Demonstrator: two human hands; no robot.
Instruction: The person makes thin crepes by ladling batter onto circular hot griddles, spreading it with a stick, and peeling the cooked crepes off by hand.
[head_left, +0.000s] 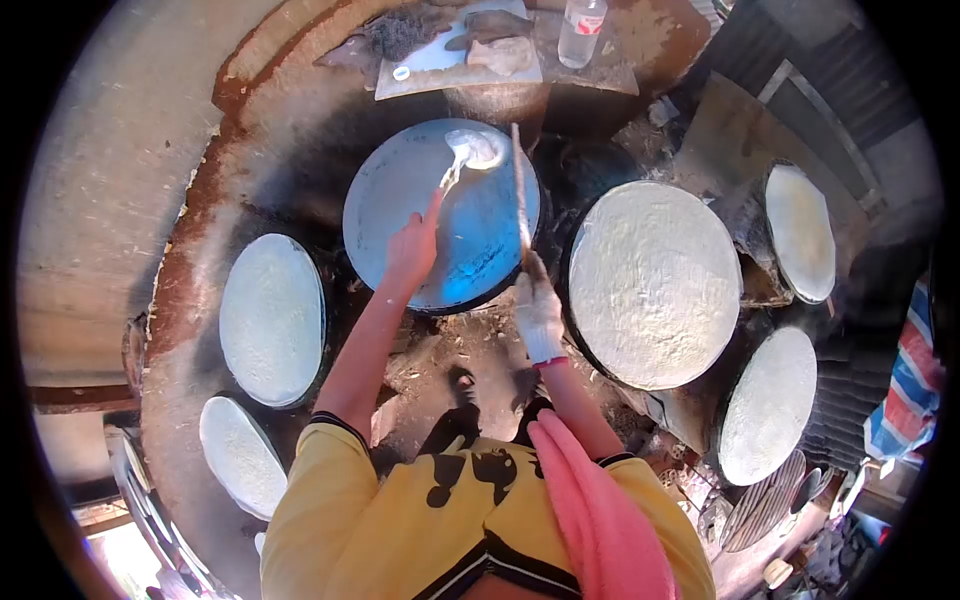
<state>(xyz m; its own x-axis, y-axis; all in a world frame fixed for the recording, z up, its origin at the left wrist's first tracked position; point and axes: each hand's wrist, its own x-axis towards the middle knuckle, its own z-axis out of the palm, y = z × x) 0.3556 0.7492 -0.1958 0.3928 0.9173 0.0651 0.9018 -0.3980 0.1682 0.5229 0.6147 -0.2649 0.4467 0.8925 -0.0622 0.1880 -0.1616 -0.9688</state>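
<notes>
My bare left hand (pixel 410 245) is over a large round griddle (pixel 400 175) with its index finger stretched out. From that fingertip, stringy white strands run to a wet lump of white batter (pixel 475 150) near the griddle's far edge. My right hand (pixel 538 310) wears a white glove. It grips the lower end of a long wooden stick (pixel 519 185), which points away from me across the griddle's right side. The griddle's surface looks grey, with blue light and dark specks near its front rim.
Right of the griddle is a round plate covered in pale batter (pixel 655 285). Smaller coated rounds stand farther right (pixel 800 235) and left (pixel 272 320). Behind the griddle, a clear bottle (pixel 581 32) stands beside cloths (pixel 500 55) on a board. A pink towel (pixel 590 490) hangs over my shirt.
</notes>
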